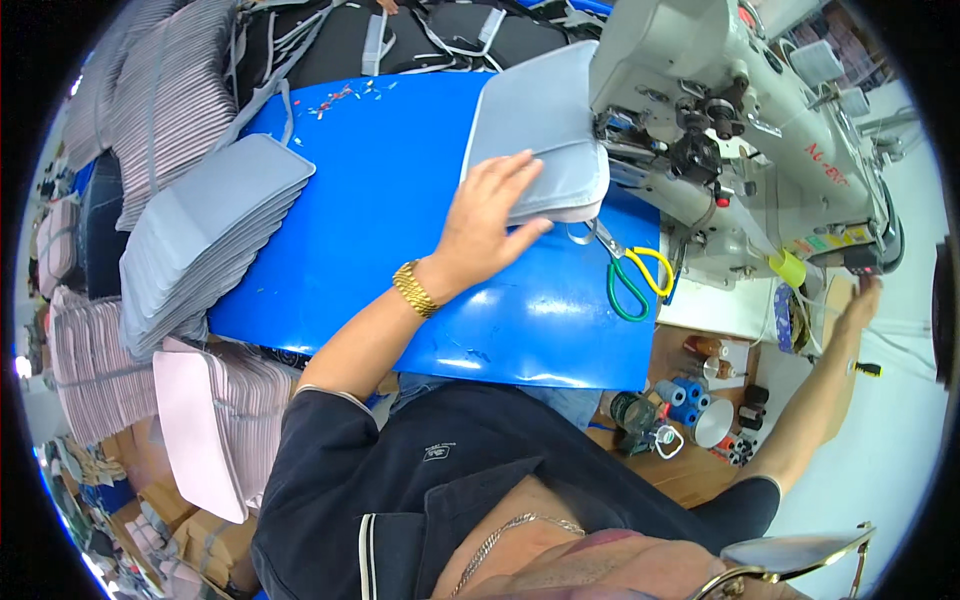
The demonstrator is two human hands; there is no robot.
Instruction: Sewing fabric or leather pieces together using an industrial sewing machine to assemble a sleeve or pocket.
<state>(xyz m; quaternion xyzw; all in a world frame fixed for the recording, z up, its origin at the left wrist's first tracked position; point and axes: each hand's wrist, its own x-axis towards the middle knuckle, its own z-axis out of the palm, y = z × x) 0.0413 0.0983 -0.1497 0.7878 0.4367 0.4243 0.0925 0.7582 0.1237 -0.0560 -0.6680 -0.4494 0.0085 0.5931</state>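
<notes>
My left hand, a gold watch on its wrist, lies with fingers spread on the lower left part of a grey rounded panel with a pale edge. The panel's right side sits at the needle area of a large white sewing machine. Just below the panel, scissors with one green and one yellow handle rest on the blue tabletop. My right hand is raised at the machine's far right end, by a small dark box; its fingers are too small and partly hidden to read.
A stack of grey panels stands on the left, with tied bundles behind it and pink panels below. Thread scraps litter the far tabletop. Blue thread spools and a bottle sit at lower right. Black strapped pieces lie beyond.
</notes>
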